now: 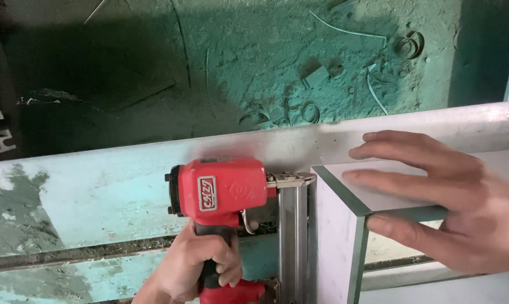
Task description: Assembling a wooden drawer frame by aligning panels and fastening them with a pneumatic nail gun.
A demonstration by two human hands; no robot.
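While one left hand (201,262) grips one red nail gun (226,194) — right hand (451,197) flattens one white panel (378,191).

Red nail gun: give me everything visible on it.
The nail gun has a glossy red body with a black rear cap, a black grip and a long silver metal magazine running down beside it. A label sits on its side. It lies sideways, its nose pressed against the edge of the white panel. The left hand wraps the grip, below the trigger. The right hand does not touch it; it lies flat on the panel's top.
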